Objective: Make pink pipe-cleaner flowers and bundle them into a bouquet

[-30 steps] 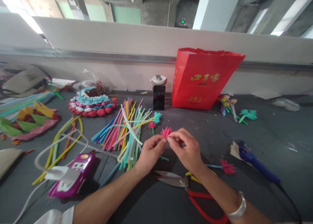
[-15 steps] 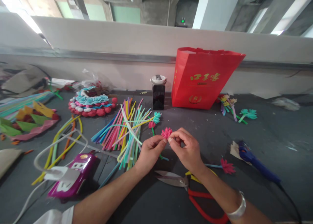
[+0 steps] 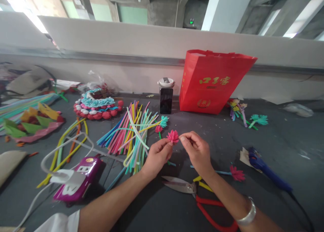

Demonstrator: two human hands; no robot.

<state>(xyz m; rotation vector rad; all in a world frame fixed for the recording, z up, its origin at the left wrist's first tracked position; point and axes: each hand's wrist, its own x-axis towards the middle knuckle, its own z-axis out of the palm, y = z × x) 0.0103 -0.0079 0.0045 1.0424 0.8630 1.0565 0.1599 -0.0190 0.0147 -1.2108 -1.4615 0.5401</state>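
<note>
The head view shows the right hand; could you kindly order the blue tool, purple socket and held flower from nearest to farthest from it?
1. Held flower: just left of the right hand, in the left hand.
2. Blue tool: to the right.
3. Purple socket: well to the left, past the left hand.

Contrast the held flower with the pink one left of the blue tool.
The held flower is pinched in the left hand; the other flower lies on the table. The held flower shows no stem; the other flower has a blue one. Both are pink with many petals.
</note>
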